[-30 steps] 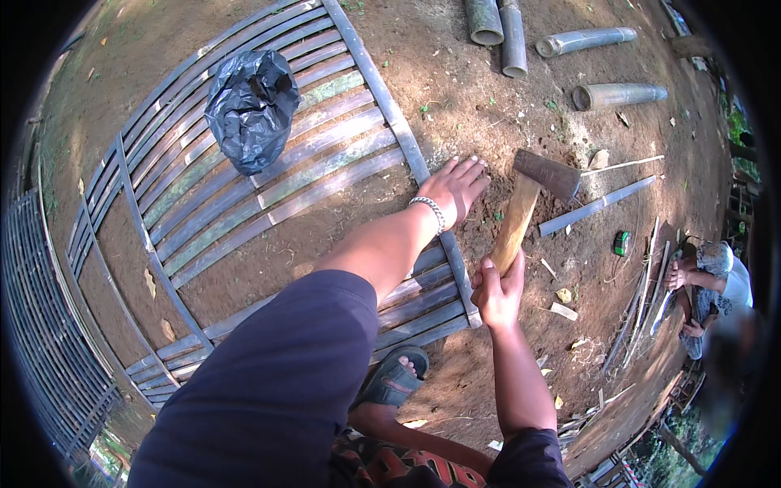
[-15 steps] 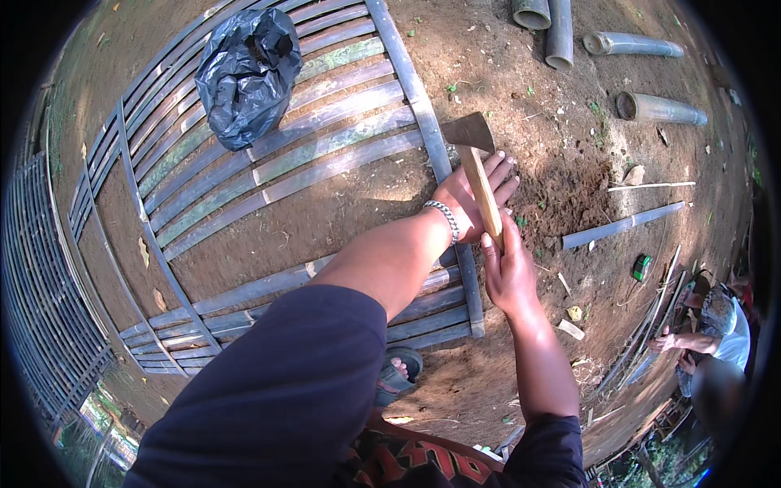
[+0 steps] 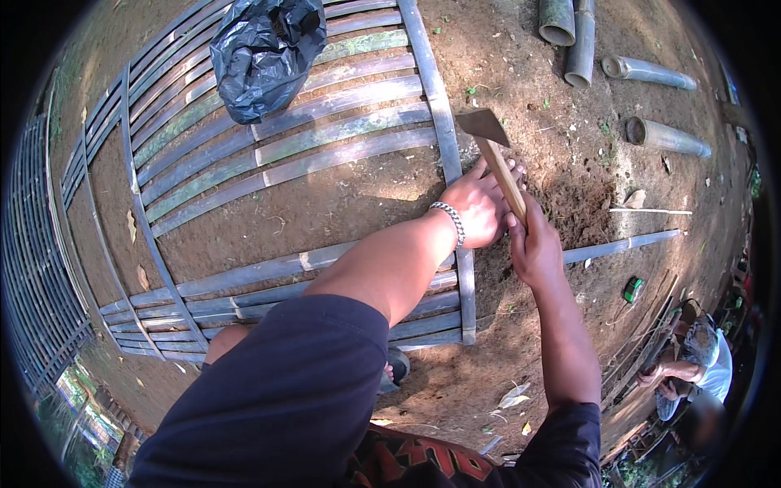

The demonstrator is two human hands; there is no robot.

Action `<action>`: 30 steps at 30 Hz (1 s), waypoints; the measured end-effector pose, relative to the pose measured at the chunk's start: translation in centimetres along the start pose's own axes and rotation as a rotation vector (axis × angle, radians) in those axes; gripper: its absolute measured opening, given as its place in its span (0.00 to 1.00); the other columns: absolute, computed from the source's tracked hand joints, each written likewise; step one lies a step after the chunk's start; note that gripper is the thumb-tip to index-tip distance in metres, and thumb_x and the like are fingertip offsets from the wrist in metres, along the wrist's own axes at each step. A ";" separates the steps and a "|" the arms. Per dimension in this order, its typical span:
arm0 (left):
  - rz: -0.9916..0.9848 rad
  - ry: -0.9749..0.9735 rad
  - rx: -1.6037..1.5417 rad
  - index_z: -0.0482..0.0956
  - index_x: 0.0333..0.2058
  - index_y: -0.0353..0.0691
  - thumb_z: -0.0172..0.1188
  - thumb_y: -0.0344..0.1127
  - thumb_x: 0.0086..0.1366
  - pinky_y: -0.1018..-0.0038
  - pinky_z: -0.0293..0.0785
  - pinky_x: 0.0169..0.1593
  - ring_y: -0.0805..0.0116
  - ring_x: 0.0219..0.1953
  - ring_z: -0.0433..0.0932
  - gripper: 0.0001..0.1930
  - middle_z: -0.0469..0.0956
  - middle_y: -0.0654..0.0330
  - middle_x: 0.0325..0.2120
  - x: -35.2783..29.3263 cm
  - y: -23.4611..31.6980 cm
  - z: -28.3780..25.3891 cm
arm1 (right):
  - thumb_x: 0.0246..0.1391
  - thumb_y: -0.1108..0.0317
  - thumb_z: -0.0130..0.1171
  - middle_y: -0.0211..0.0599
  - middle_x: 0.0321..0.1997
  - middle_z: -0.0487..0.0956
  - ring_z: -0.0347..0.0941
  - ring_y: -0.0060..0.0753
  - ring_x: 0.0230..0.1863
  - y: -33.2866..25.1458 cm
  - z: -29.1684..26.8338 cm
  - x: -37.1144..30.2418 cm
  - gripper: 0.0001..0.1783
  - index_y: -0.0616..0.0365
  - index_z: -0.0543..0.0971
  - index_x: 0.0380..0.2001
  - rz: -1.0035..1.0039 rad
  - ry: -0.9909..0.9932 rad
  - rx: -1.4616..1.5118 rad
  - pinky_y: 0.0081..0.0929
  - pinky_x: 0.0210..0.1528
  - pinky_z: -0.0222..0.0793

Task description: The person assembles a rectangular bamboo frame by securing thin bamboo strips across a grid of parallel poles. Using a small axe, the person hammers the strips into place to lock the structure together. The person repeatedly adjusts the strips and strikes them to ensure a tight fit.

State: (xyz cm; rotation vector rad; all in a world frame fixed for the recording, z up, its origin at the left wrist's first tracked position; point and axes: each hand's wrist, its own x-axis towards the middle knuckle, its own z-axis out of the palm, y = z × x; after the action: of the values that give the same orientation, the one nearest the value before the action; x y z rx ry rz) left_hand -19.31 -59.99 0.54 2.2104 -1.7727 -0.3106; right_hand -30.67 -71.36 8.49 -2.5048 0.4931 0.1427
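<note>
One hatchet-like tool (image 3: 503, 180), with one metal head and one wooden handle, is held just over the right-hand edge bar of the slatted bamboo frame (image 3: 440, 114). The right hand (image 3: 537, 248) is wrapped round the lower end of that handle, just to the right of the frame. The left hand (image 3: 480, 213), with one chain bracelet (image 3: 452, 222) at its wrist, lies flat and gripping nothing at the frame's edge bar, its fingers partly behind the handle; whether it presses on the bar or on the soil, I cannot fairly tell.

On the frame's slats sits one black plastic bag (image 3: 264, 65), its mouth open. To the right of the frame's far end lie four bamboo tubes (image 3: 669, 137): two side by side and two apart. Nearer along that same side are one thin pale stick (image 3: 651, 211), one split bamboo strip (image 3: 618, 246) and one small green-and-black object (image 3: 632, 289). Well to the frame's right, one other person (image 3: 716, 362) is bent low. One second slatted panel (image 3: 41, 268) stands left of the frame.
</note>
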 end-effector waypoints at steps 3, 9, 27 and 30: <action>-0.003 0.008 -0.004 0.69 0.67 0.39 0.44 0.49 0.71 0.55 0.47 0.77 0.53 0.77 0.54 0.31 0.58 0.49 0.74 0.3 -0.1 -0.5 | 0.68 0.64 0.57 0.59 0.47 0.82 0.81 0.64 0.47 0.9 -0.1 0.5 0.22 0.59 0.71 0.61 -0.052 -0.001 -0.082 0.51 0.46 0.78; 0.016 -0.004 -0.034 0.70 0.66 0.39 0.44 0.47 0.70 0.56 0.49 0.77 0.53 0.76 0.54 0.30 0.59 0.48 0.73 0.0 0.0 -1.1 | 0.68 0.64 0.57 0.57 0.47 0.83 0.81 0.63 0.46 0.9 0.4 0.3 0.22 0.58 0.71 0.62 -0.102 0.088 -0.059 0.49 0.45 0.79; 0.002 0.088 -0.009 0.69 0.66 0.38 0.51 0.46 0.68 0.46 0.50 0.75 0.54 0.75 0.58 0.30 0.64 0.51 0.71 -0.2 -0.1 0.2 | 0.69 0.63 0.56 0.62 0.46 0.82 0.80 0.68 0.44 2.4 0.6 0.4 0.24 0.56 0.69 0.65 -0.135 0.196 0.001 0.51 0.44 0.78; -0.036 0.173 -0.063 0.67 0.66 0.38 0.59 0.47 0.64 0.47 0.52 0.75 0.54 0.73 0.61 0.35 0.68 0.52 0.67 -0.1 0.1 1.7 | 0.69 0.63 0.55 0.61 0.44 0.82 0.80 0.68 0.43 1.8 0.6 0.9 0.24 0.57 0.69 0.65 0.035 -0.044 -0.093 0.51 0.45 0.78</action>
State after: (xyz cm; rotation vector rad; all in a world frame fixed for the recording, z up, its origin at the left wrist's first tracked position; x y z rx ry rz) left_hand -20.04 -60.06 -0.97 2.1566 -1.6129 -0.1740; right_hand -30.55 -72.70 6.86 -2.5788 0.5240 0.2387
